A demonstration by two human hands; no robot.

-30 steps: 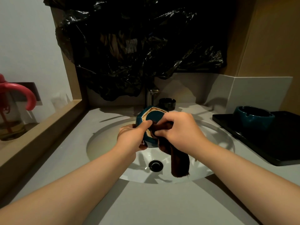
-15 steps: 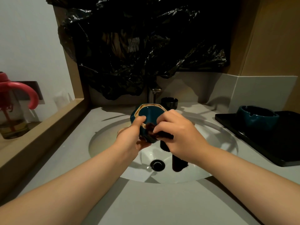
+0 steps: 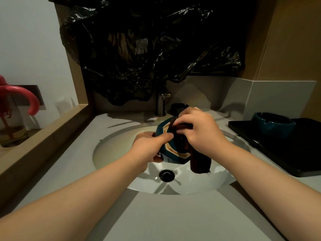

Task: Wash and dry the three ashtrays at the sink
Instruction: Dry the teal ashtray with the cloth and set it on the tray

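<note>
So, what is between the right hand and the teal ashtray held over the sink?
A dark brown cloth: the right hand holds it against the teal ceramic ashtray, which the left hand grips. The head view shows this.

Hexagonal glazed ceramic ashtray (image 3: 173,160): deep teal, with a tan band round the rim. Hanging fabric cloth (image 3: 199,164): dark brown, plain. Round ceramic ashtray on the tray (image 3: 272,126): matching teal. Small ashtray by the tap (image 3: 178,108): black. Flat rectangular tray (image 3: 295,159): matt black. Round sink basin (image 3: 191,184): white, yellowish on its left wall; drain (image 3: 166,175) black. Stone-look countertop (image 3: 156,220): pale grey, unpatterned. Crumpled plastic sheet (image 3: 147,49): glossy black. Curved handle at far left (image 3: 27,96): pinkish red.
</note>
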